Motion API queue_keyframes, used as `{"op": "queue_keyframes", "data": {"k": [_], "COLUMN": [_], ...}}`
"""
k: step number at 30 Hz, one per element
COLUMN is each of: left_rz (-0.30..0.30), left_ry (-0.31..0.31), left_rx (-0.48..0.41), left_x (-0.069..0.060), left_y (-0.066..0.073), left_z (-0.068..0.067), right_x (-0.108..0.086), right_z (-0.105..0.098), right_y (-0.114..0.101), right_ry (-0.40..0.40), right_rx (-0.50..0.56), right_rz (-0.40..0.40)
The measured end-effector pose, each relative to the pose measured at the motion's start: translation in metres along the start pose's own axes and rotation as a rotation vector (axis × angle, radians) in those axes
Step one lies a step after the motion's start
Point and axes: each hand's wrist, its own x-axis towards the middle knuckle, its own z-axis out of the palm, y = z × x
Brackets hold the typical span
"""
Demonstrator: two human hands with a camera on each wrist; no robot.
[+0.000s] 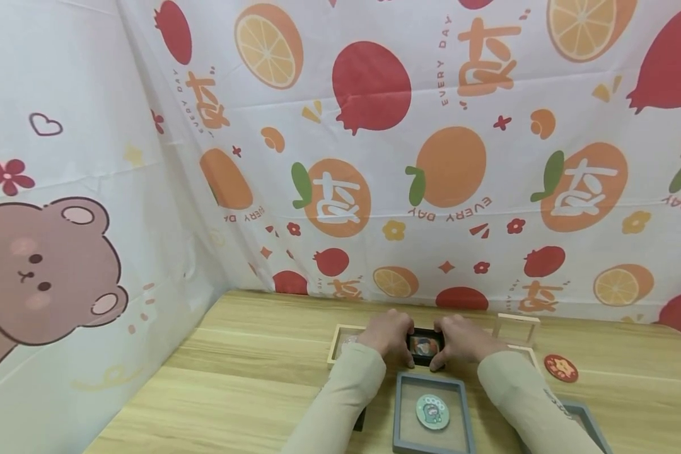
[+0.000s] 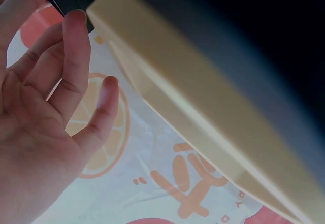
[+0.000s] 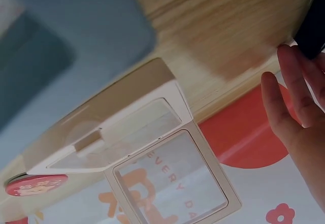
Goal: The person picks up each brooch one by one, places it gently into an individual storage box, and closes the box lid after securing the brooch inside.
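Note:
A small black frame [image 1: 425, 346] with a dark, colourful picture-like item inside sits near the back of the table. My left hand [image 1: 387, 334] grips its left side, thumb at the near corner and fingers at the far one. On the opposite side my right hand [image 1: 462, 340] holds it the same way. Only an edge of the black frame [image 2: 71, 0] shows in the left wrist view, above the left fingertips. In the right wrist view a dark corner of it [image 3: 312, 28] touches the right fingers. What exactly lies inside is too small to tell.
Nearest is a grey frame [image 1: 400, 413] holding a round green badge [image 1: 433, 412]. A cream frame [image 1: 336, 347] lies by the left hand. Beyond the right hand stand an opened cream frame [image 3: 231, 193], a red round badge [image 1: 560, 367] and another grey frame [image 1: 587, 419]. A printed curtain [image 1: 374, 265] hangs behind.

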Motion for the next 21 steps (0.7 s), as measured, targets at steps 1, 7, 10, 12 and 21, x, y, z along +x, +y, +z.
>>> {"op": "queue_keyframes", "data": {"k": [1, 7, 10, 12, 21], "left_rz": [0.002, 0.002, 0.005, 0.01, 0.004], "left_ry": [0.001, 0.007, 0.006, 0.008, -0.011], "left_rx": [0.002, 0.021, 0.028, 0.031, 0.036], "left_x": [0.0, -0.0011, -0.0023, -0.0026, -0.0028], "left_y": [0.0004, 0.0028, 0.0038, 0.0046, 0.0051], "left_z": [0.0002, -0.0008, -0.0026, -0.0036, -0.0043], "right_x": [-0.0002, 0.0007, 0.0016, 0.0018, 0.0004], "right_z": [0.0001, -0.0001, -0.0011, -0.0023, -0.0029], "right_y": [0.0002, 0.0014, -0.0003, -0.0014, -0.0025], "right_ry": [-0.001, -0.003, -0.012, -0.016, -0.016], "right_rx": [-0.002, -0.01, -0.018, -0.023, -0.032], "right_rz": [0.002, -0.006, -0.008, -0.006, -0.009]}}
